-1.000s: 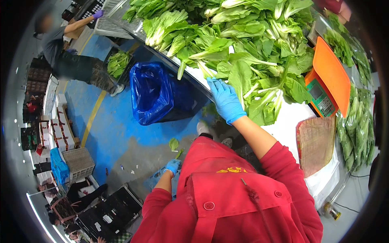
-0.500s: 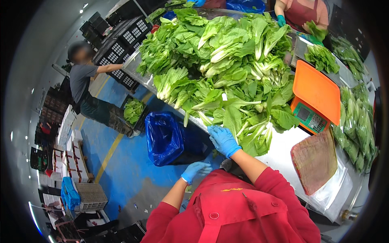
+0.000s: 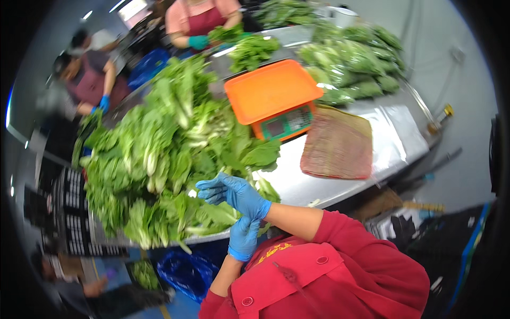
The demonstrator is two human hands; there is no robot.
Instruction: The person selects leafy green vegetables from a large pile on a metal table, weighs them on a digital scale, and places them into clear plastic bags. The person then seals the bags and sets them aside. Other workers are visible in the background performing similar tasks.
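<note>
Both my hands wear blue disposable gloves and meet over the near edge of the table. My right hand (image 3: 234, 193) is open, its fingers stretched to the left above the leafy greens (image 3: 212, 212), holding nothing. Against its wrist, my left hand (image 3: 243, 239) is closed on the cuff of the right glove; some of its fingertips are hidden there. Long green leaves with pale stalks form a big heap (image 3: 159, 138) to the left of and beyond my hands.
An orange scale (image 3: 273, 95) stands beyond my hands, beside a flat reddish-brown mat (image 3: 338, 143). Bagged greens (image 3: 356, 61) lie at the far right. Two co-workers in aprons (image 3: 204, 24) (image 3: 93, 80) stand across the table. A blue-lined bin (image 3: 186, 274) is below the near edge.
My view has turned to the right, toward the scale and bagged greens. My hands, apart before, have come together; the right hand has left the greens at the table's edge.
</note>
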